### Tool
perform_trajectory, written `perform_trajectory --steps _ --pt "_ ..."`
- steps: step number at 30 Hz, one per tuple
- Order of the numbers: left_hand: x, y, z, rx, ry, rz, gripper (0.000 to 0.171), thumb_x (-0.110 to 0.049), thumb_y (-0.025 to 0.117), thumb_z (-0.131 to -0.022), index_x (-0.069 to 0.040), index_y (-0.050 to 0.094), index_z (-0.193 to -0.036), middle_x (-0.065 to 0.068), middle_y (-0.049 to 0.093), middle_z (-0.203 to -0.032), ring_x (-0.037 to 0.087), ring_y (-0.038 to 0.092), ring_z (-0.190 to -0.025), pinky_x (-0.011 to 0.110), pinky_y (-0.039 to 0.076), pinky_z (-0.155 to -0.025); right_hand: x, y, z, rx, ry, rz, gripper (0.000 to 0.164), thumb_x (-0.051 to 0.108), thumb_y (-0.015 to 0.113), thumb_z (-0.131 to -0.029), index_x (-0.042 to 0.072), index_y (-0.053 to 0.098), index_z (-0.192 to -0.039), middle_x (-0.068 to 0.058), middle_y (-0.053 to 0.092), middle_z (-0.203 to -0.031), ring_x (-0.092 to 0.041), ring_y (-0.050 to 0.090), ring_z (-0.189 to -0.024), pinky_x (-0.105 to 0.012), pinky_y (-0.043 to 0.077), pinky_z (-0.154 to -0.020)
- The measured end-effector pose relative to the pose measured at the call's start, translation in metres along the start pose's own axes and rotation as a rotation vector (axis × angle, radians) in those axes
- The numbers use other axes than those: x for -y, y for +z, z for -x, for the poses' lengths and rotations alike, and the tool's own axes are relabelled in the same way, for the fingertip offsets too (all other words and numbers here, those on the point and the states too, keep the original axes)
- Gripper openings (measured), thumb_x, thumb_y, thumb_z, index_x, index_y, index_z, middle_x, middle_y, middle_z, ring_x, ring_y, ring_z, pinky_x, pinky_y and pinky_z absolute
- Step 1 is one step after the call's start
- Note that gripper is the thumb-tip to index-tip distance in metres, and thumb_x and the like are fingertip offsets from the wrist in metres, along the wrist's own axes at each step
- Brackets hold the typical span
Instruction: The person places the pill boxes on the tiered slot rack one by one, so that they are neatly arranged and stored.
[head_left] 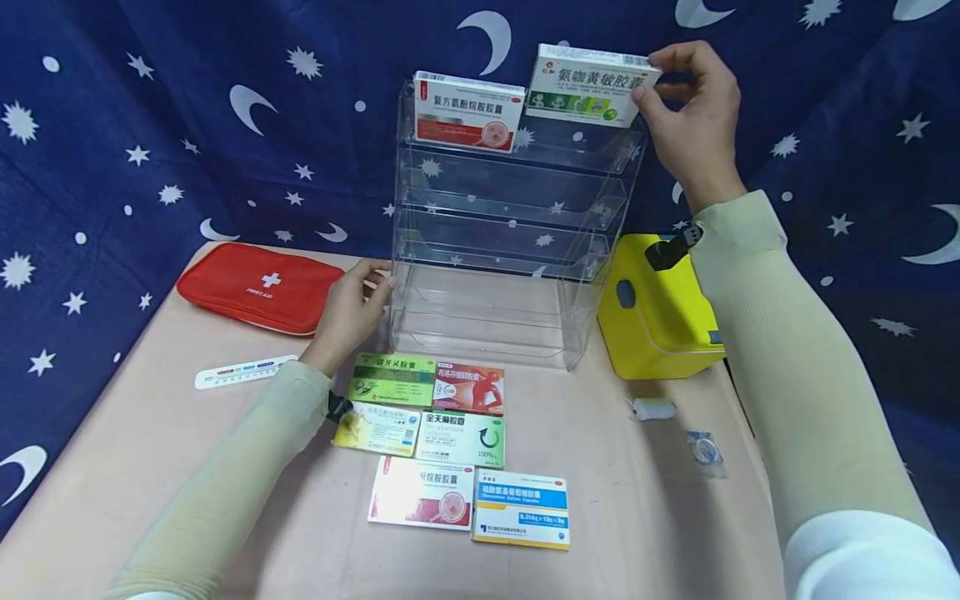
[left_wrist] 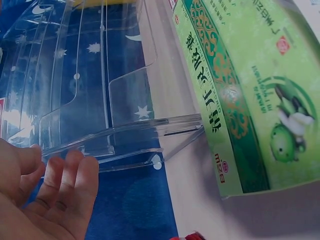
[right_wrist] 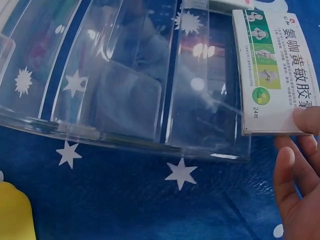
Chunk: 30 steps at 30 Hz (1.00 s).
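At the upper right in the head view, my right hand (head_left: 697,125) pinches the right end of a white and green medicine box (head_left: 588,92). The box overlaps the top tier of a clear acrylic display rack (head_left: 510,187); in the right wrist view the box (right_wrist: 272,75) stands at the rack's top end, thumb over its printed face. My left hand (head_left: 352,308) is at the rack's lower left side, its fingertips right at the side wall, seen closer in the left wrist view (left_wrist: 55,195). Left on the top tier stands a red and white medicine box (head_left: 468,117).
Several medicine boxes (head_left: 450,442) lie in rows before the rack. A red first aid pouch (head_left: 262,287) and a white thermometer strip (head_left: 243,372) lie left. To the right are a yellow case (head_left: 645,325), a small white roll (head_left: 654,408) and a small clear packet (head_left: 706,454).
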<state>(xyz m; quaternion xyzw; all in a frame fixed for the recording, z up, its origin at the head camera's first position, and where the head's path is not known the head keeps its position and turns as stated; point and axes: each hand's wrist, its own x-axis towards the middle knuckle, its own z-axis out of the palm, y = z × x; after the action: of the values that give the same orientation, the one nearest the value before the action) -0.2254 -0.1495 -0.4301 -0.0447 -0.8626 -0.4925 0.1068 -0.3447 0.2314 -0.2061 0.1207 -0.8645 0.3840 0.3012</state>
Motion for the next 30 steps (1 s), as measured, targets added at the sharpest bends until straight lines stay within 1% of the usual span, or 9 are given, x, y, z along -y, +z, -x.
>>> perform_trajectory --steps 5,9,14,19,25,30 --pt "-0.002 0.000 0.000 0.001 0.005 0.000 0.032 -0.019 0.063 -0.103 -0.008 0.060 -0.133 0.011 0.066 -0.105 0.026 0.064 -0.083 0.039 0.055 -0.071 -0.007 0.000 0.000 0.010 0.017 0.027 0.030 0.025 0.068 -0.099 0.022 0.064 -0.128 0.006 0.059 -0.127 -0.012 0.062 -0.113 -0.023 0.047 -0.098" --pt "-0.002 -0.001 0.000 0.003 0.001 -0.002 0.032 -0.020 0.063 -0.103 -0.008 0.060 -0.133 0.011 0.066 -0.105 0.025 0.064 -0.083 0.039 0.055 -0.072 -0.013 0.001 0.001 0.044 0.045 0.047 0.029 0.027 0.067 -0.099 0.021 0.066 -0.128 0.000 0.062 -0.125 -0.011 0.061 -0.111 -0.022 0.047 -0.097" --pt "-0.002 -0.002 0.000 0.001 -0.011 -0.006 0.031 -0.021 0.063 -0.103 -0.009 0.060 -0.132 0.011 0.065 -0.106 0.026 0.064 -0.084 0.039 0.055 -0.071 -0.017 0.003 0.003 0.080 0.069 0.084 0.030 0.030 0.065 -0.100 0.021 0.067 -0.128 -0.002 0.063 -0.123 -0.009 0.057 -0.109 -0.022 0.045 -0.093" --pt "-0.002 -0.001 -0.001 -0.005 -0.014 -0.017 0.031 -0.021 0.063 -0.103 -0.009 0.061 -0.132 0.009 0.065 -0.105 0.025 0.064 -0.083 0.038 0.055 -0.070 -0.018 0.004 0.007 0.084 0.088 0.067 0.028 0.030 0.066 -0.100 0.023 0.067 -0.127 -0.002 0.064 -0.121 -0.009 0.056 -0.109 -0.023 0.046 -0.094" --pt "-0.002 -0.001 0.000 -0.008 -0.007 -0.007 0.031 -0.019 0.064 -0.103 -0.008 0.061 -0.131 0.011 0.065 -0.104 0.029 0.065 -0.084 0.040 0.055 -0.070 -0.018 0.004 0.006 0.079 0.068 0.067 0.027 0.030 0.066 -0.099 0.023 0.068 -0.125 -0.001 0.064 -0.120 -0.008 0.056 -0.107 -0.023 0.046 -0.090" --pt "-0.002 -0.001 -0.001 -0.006 -0.003 -0.012 0.031 -0.019 0.063 -0.103 -0.008 0.061 -0.131 0.011 0.066 -0.104 0.026 0.066 -0.082 0.039 0.055 -0.070 -0.018 0.006 0.005 0.084 0.091 0.059 0.027 0.031 0.067 -0.099 0.023 0.069 -0.124 0.000 0.064 -0.120 -0.007 0.055 -0.106 -0.023 0.046 -0.089"
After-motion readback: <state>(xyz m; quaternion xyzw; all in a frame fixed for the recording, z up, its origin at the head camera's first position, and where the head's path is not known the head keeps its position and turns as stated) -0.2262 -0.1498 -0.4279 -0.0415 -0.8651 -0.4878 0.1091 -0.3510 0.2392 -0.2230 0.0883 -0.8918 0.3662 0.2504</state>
